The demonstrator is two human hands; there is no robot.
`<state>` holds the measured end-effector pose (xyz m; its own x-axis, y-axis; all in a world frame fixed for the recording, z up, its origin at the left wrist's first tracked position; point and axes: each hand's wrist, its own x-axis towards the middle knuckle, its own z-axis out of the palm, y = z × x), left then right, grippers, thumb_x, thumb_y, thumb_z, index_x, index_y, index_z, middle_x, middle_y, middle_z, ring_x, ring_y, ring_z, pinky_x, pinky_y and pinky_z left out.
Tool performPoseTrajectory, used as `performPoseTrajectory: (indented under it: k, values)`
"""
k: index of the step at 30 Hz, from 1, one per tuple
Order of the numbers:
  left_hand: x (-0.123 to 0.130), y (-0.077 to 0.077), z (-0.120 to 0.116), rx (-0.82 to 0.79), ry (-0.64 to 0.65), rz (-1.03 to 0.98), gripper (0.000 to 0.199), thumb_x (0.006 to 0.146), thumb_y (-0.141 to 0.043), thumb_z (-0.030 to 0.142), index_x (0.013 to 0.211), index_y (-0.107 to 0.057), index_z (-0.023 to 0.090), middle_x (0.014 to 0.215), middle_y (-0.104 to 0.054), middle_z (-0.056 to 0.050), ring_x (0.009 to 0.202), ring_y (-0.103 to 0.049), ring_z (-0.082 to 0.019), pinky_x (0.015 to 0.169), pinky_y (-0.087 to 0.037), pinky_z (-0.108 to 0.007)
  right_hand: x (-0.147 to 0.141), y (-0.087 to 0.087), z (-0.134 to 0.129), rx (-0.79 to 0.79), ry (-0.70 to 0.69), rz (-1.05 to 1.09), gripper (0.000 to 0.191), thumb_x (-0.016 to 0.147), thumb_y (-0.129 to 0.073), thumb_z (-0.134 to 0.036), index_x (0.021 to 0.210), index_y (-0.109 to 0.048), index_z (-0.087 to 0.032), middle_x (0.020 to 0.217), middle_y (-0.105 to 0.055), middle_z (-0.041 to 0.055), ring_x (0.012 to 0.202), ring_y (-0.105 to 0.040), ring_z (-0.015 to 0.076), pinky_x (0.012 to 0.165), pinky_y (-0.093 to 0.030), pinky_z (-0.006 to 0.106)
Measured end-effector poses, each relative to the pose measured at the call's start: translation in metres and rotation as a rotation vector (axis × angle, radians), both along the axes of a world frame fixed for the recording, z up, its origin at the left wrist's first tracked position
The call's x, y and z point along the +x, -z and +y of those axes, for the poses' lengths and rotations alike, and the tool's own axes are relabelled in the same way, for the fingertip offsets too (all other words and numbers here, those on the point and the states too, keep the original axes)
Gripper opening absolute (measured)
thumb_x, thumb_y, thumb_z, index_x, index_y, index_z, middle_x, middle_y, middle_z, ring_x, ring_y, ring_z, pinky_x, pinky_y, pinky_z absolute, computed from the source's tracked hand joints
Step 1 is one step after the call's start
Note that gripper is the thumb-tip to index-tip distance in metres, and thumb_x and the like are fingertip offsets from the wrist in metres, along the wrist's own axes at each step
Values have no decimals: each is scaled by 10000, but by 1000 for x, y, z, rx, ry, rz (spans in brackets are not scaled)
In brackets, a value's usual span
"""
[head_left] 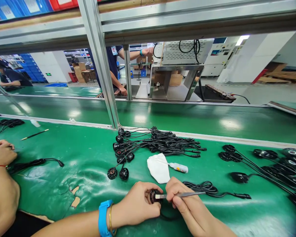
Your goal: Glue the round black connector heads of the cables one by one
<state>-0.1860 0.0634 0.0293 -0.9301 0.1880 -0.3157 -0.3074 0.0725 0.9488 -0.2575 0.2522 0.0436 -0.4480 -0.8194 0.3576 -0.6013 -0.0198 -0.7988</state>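
My left hand (pixel 134 204), with a blue band at the wrist, is closed around a small round black cable head (pixel 153 195). Metal tweezers (pixel 191 194) are pinched in my right hand (pixel 185 205). Their left end, where a small whitish piece (pixel 158 196) shows, lies over the face of the cable head. Whether that piece touches it I cannot tell. A coiled black cable (pixel 204 187) rests just beyond my right hand. Behind my hands are a white cloth (pixel 158 168) and a small bottle (pixel 179 168) with a tapered nozzle.
A pile of black cables (pixel 167 142) with round heads lies at the centre back. More cable heads (pixel 240 177) are at right. Another person's arm (pixel 1 187) reaches in at left, near a cable (pixel 39 163). A metal post (pixel 98 65) rises before the conveyor (pixel 199 118).
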Motion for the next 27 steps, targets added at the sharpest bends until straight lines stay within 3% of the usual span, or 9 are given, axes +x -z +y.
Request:
performPoseTrajectory:
  k: [10,17,21,24,27]
  values:
    - [0,4,-1,-109,25,56,317,692,-582,160,971,-700,66,667,-498,12,587,-388,-78,510,-278,-197,2,-5,-6,-9,-11,115,194,959,-348,-54,1019,-467,-195,876,-512,39,835,-502,123,743,-445,256]
    - [3,13,0,-196,46,172,196,707,-562,174,848,-671,92,668,-486,9,623,-370,-87,522,-266,-204,9,12,-17,30,91,281,122,973,-407,-73,948,-462,-179,890,-572,44,786,-517,116,696,-432,247]
    - [0,15,-1,-92,48,150,204,709,-551,164,853,-658,67,692,-495,-3,643,-383,-89,548,-306,-203,8,12,-19,38,87,311,118,959,-435,-73,960,-494,-176,854,-581,38,761,-523,122,681,-437,255]
    - [-3,14,-3,54,52,10,332,695,-561,176,983,-668,52,690,-545,-17,593,-467,-102,541,-364,-217,5,5,-17,-100,112,277,157,935,-437,-29,960,-504,-169,839,-581,39,772,-538,117,685,-444,246]
    - [-4,14,-6,102,50,-71,407,676,-563,172,1050,-667,48,630,-561,-13,537,-509,-115,522,-399,-229,3,4,-15,-201,143,273,167,927,-426,-11,943,-505,-157,835,-580,48,767,-538,117,671,-437,245]
